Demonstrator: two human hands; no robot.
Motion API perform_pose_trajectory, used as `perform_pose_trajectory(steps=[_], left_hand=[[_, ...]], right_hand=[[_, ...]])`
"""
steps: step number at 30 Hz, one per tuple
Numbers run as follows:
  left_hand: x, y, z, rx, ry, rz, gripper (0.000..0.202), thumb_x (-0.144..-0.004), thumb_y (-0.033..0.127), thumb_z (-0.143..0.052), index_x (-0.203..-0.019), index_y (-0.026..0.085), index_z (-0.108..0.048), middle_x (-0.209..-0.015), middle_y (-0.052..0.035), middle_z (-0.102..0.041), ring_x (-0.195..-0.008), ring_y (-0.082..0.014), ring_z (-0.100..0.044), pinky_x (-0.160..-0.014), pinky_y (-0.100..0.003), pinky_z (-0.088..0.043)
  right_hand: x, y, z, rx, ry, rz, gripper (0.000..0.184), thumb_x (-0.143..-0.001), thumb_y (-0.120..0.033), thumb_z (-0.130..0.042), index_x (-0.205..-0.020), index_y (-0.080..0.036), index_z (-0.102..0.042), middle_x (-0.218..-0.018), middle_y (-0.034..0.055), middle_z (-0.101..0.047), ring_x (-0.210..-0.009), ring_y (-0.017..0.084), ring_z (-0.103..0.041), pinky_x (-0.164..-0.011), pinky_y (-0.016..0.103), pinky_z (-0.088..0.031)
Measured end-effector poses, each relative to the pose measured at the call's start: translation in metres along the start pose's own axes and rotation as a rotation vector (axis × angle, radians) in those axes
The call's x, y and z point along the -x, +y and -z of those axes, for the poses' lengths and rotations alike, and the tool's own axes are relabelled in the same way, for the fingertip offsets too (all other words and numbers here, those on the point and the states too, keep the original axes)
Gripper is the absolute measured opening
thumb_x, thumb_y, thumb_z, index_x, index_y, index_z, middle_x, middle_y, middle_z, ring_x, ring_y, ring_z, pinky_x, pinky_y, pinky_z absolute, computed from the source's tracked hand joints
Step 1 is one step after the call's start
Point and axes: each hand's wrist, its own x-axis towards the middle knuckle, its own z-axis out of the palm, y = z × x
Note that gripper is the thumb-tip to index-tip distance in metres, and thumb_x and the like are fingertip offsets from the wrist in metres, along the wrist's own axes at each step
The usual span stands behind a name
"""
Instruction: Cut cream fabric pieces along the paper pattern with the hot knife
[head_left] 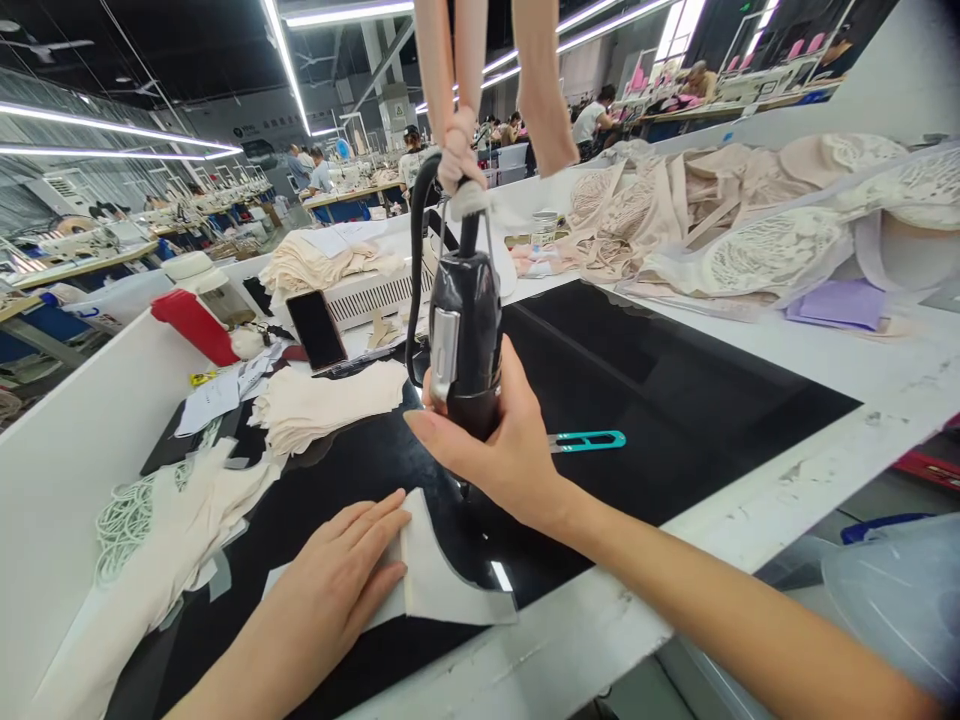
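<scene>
My right hand is closed around a black corded power tool with a silver lever on its side. The tool stands nearly upright, shaped like an electric screwdriver, and hangs by its top from a knotted pink cloth strap. Its narrow tip points down at the black board; whether it touches is unclear. My left hand lies flat, fingers stretched out, on a pale curved fabric piece left of the tip. Part of that piece is hidden under the hand. Turquoise thread snips lie behind my right hand.
Stacked cream fabric pieces and a phone are at the back left. Pale green cord and cream fabric lie at the left. Lace bra parts are heaped back right. People sit at sewing tables beyond.
</scene>
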Motion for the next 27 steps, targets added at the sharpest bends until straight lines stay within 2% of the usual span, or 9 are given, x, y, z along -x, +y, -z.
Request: perform_pose_trajectory(steps=[6, 12, 19, 27], left_hand=[[0.005, -0.014, 0.009, -0.05, 0.087, 0.009, 0.035, -0.11, 0.038, -0.045, -0.14, 0.023, -0.056, -0.143, -0.0068, -0.064, -0.128, -0.0235, -0.063, -0.107, -0.044, -0.057], [-0.006, -0.006, 0.018, 0.029, 0.104, -0.004, 0.03, -0.11, 0.029, -0.042, -0.127, 0.022, -0.066, -0.126, -0.0065, -0.069, -0.114, -0.0198, -0.068, -0.099, -0.035, -0.059], [-0.018, -0.002, 0.003, 0.044, 0.121, -0.022, 0.033, -0.109, 0.027, -0.041, -0.127, 0.017, -0.067, -0.115, -0.0093, -0.069, -0.103, -0.0209, -0.069, -0.092, -0.034, -0.061], [-0.007, 0.002, -0.002, -0.01, 0.132, -0.003, 0.033, -0.11, 0.028, -0.042, -0.129, 0.018, -0.066, -0.117, -0.0091, -0.067, -0.104, -0.0211, -0.068, -0.09, -0.035, -0.059]], right_hand=[[0.0, -0.001, 0.0, -0.011, 0.008, 0.006, 0.039, -0.071, -0.025, -0.083, -0.086, -0.027, -0.048, -0.076, -0.0039, -0.059, -0.066, 0.014, -0.051, -0.057, 0.029, -0.049], [0.002, 0.0, -0.002, -0.051, -0.001, 0.0, 0.038, -0.072, -0.026, -0.082, -0.087, -0.028, -0.047, -0.077, -0.0026, -0.059, -0.065, 0.016, -0.051, -0.055, 0.031, -0.048], [0.005, 0.0, -0.002, -0.069, -0.005, -0.025, 0.038, -0.071, -0.026, -0.082, -0.087, -0.028, -0.048, -0.077, -0.002, -0.061, -0.066, 0.016, -0.053, -0.052, 0.03, -0.048], [0.004, 0.0, -0.002, -0.037, 0.008, -0.014, 0.037, -0.071, -0.026, -0.081, -0.085, -0.028, -0.047, -0.075, -0.002, -0.06, -0.066, 0.016, -0.051, -0.054, 0.03, -0.049]])
